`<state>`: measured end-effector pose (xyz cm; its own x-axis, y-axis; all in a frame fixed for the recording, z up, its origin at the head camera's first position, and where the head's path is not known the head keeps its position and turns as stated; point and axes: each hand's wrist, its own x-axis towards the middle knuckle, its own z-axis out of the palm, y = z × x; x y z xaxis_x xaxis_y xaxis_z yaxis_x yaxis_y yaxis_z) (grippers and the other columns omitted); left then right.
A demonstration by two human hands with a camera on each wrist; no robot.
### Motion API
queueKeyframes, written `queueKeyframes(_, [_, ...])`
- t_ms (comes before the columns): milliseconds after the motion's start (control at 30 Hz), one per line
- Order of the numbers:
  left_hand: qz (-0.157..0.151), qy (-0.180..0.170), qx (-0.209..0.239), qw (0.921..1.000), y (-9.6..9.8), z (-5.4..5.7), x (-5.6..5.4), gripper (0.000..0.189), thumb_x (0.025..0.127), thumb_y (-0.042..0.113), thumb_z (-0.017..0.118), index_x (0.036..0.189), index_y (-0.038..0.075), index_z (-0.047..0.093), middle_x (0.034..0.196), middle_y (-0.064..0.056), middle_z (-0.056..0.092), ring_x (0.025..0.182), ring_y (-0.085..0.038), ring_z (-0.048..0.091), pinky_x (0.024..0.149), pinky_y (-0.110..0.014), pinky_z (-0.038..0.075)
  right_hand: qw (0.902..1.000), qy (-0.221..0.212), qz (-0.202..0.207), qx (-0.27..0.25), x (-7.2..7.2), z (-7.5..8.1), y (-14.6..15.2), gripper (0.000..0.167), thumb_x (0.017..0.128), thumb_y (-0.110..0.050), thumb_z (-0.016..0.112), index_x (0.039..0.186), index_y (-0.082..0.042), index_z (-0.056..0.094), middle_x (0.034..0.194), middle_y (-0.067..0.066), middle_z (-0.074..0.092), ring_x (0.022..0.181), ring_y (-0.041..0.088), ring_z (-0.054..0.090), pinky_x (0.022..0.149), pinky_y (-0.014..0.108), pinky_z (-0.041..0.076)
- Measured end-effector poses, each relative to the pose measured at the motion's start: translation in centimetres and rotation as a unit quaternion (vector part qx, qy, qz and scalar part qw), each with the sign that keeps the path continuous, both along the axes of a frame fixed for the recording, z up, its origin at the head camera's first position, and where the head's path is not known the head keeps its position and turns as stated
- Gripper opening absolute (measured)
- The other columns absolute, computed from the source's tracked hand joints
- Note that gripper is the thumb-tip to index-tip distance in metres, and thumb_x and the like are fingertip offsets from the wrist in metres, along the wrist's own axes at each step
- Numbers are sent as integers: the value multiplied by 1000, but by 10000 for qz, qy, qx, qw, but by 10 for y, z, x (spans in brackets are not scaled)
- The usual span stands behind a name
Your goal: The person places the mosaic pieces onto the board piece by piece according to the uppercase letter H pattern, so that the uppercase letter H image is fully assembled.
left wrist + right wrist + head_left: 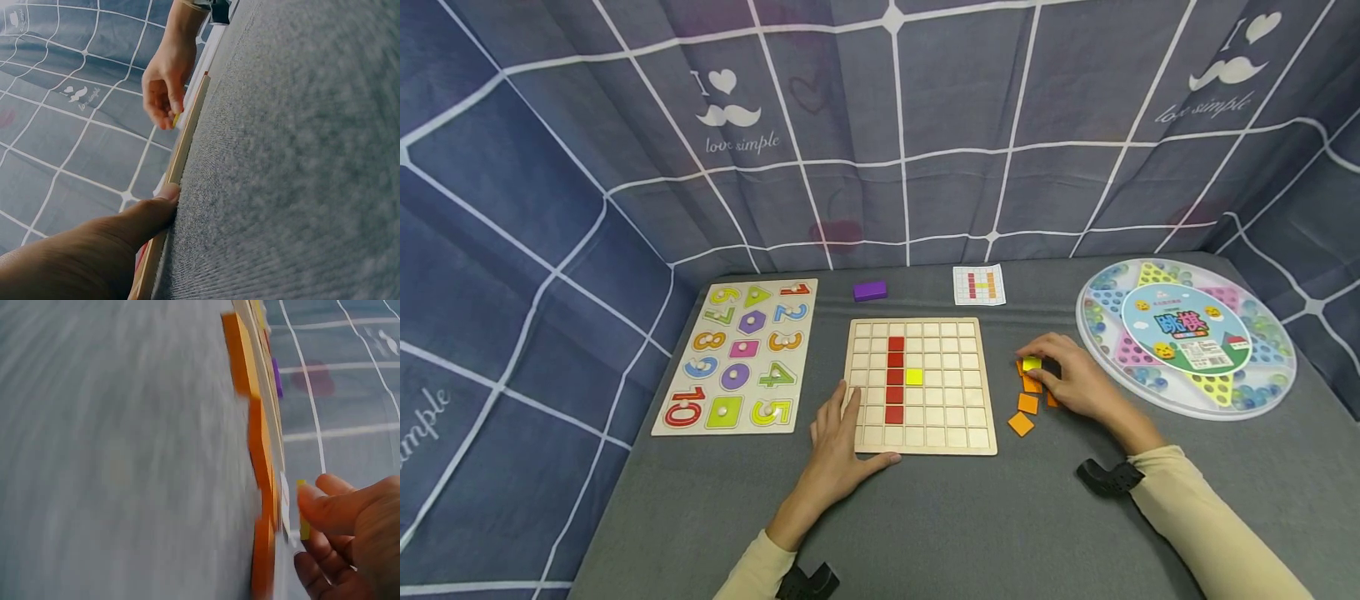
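Observation:
A wooden grid board (pixel 951 414) lies on the table, with a column of several red square tiles (pixel 895 376) and one yellow tile (pixel 913 377) beside that column. My left hand (pixel 837 442) rests at the board's lower-left edge, fingers extended; in the left wrist view its thumb (pixel 164 199) touches the board's side. Right of the board, my right hand (pixel 1075 379) pinches a second yellow tile (pixel 304 526) between thumb and fingers, above a group of several orange tiles (pixel 1027 403). Part of that group is hidden under the hand.
Behind the board are a purple block (pixel 870 291) and a small pattern card (pixel 979 285) showing an H in red, yellow and orange. To the left lies a number-and-shape puzzle board (pixel 801 358). A round game box (pixel 1270 333) sits at the right, close to my right hand.

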<state>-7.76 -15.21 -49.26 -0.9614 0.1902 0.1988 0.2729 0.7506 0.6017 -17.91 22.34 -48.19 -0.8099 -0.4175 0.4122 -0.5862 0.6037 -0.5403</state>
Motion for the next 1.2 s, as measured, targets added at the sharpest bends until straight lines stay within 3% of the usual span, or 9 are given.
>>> queueKeyframes(267, [79, -26, -16, 10000, -1, 0, 1, 111, 67, 47, 87, 151, -1, 32, 158, -26, 20, 139, -43, 23, 96, -53, 21, 9961, -324, 790, -218, -3, 7, -70, 27, 82, 0, 75, 107, -9, 71, 108, 3, 66, 105, 23, 56, 91, 44, 44])
queueKeyframes(467, [60, -90, -29, 9999, 1, -1, 0, 110, 68, 48, 86, 151, 0, 32, 158, -25, 20, 139, -43, 24, 97, -55, 22, 9920, -693, 1022, -260, -5, 6, -108, 22, 84, -4, 75, 105, -10, 71, 106, 0, 65, 96, 17, 55, 83, 38, 45])
queueKeyframes(1200, [12, -118, 11, 9999, -1, 0, -2, 112, 69, 48, 86, 152, -1, 30, 158, -26, 19, 137, -44, 24, 97, -55, 21, 9901, -875, 1100, -60, -11, 1, -125, 20, 85, -7, 76, 103, -10, 72, 104, 1, 67, 97, 17, 59, 86, 38, 48])
